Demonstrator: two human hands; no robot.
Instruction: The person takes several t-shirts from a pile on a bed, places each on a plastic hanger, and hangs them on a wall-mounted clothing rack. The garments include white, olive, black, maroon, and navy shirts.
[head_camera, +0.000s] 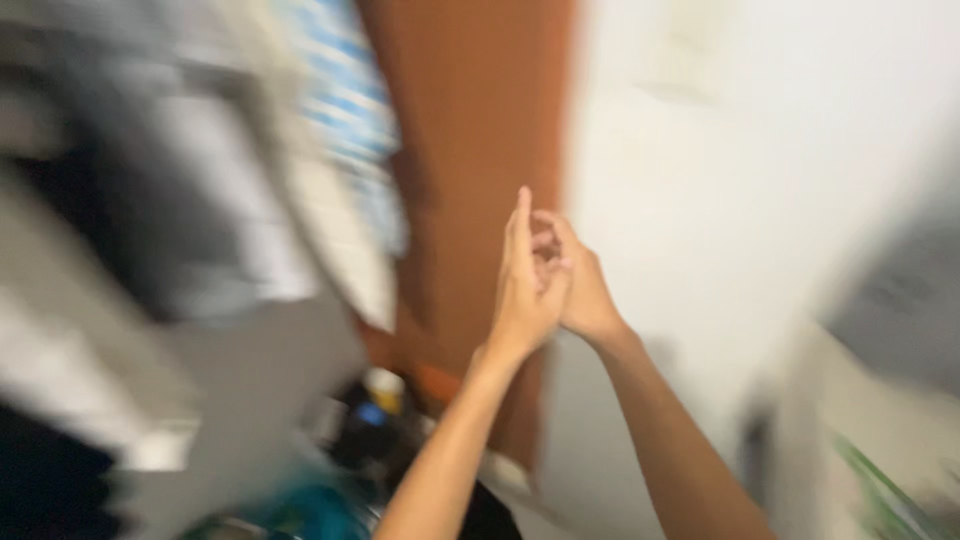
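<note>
Hands meet in the middle of the picture: the left hand (527, 285) stands flat and open, touching the half-curled right hand (578, 285) at its 3 o'clock. Both hold nothing. A brown door (465, 120) stands at 12 o'clock.

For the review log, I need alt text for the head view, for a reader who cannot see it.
Two bare hands, the left hand and right hand, meet raised in front of a brown door and white wall. Heavy motion blur hides whether they hold anything; hanging fabrics smear the left side.
</note>
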